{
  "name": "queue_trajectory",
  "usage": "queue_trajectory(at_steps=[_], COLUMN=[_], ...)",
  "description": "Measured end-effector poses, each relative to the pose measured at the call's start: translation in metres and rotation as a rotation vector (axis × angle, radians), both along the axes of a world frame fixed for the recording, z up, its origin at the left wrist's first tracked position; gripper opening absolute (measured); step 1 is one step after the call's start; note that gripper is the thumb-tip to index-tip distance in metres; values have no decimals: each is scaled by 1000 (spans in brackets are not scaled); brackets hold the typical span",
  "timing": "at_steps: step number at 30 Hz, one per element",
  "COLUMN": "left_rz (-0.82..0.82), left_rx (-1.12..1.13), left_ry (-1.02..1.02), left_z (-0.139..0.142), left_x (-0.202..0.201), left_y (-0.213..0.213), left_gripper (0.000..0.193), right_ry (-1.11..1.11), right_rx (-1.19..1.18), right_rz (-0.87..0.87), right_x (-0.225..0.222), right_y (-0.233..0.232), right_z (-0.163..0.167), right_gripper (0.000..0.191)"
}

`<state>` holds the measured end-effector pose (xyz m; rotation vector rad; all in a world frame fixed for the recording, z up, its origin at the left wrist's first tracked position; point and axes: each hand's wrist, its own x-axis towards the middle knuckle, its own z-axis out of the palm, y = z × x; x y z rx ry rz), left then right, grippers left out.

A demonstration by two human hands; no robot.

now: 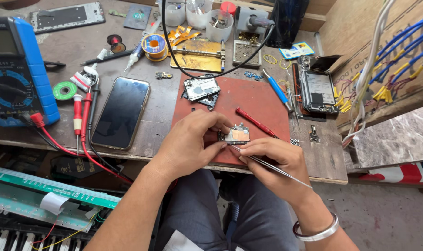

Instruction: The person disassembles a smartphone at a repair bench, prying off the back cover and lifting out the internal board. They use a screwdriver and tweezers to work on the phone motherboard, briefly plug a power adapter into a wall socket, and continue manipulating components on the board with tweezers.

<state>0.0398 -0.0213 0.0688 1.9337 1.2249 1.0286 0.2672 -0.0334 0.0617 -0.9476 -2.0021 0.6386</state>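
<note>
On the red mat, left hand pinching small circuit board; right hand gripping tweezers, tips at board's lower edge

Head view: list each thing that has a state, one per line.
Left hand: pinching the circuit board.
Right hand: gripping tweezers, tips at the board's edge.
Circuit board: held just over the red mat.
Black phone: flat, screen dark.
Opened phone: back off, insides exposed.
Multimeter: probe leads plugged in.
Red screwdriver: lying on the mat.
</note>
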Motion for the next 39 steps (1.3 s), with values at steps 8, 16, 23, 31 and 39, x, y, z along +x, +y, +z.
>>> queue_trajectory(at_steps=[8,16,23,31,39], left_rz=[20,26,26,-12,-3], left_rx=[-57,-42,-77,67,-31], left_ry=[-41,-12,-12,43,21], left_z=[2,3,3,5,7], left_x=[3,3,3,1,2], left_y=[0,1,1,1,0], left_gripper=[32,32,32,35,39], right_ry=[10,-23,-54,-82,-87], right_rx=[-41,-20,35,50,69], right_rz=[-65,-77,-59,-80,-56], right_x=[2,0,1,1,2], right_y=[-3,-2,-2,-2,-3], right_z=[-6,-7,-7,-9,-10], right_gripper=[17,15,19,17,19])
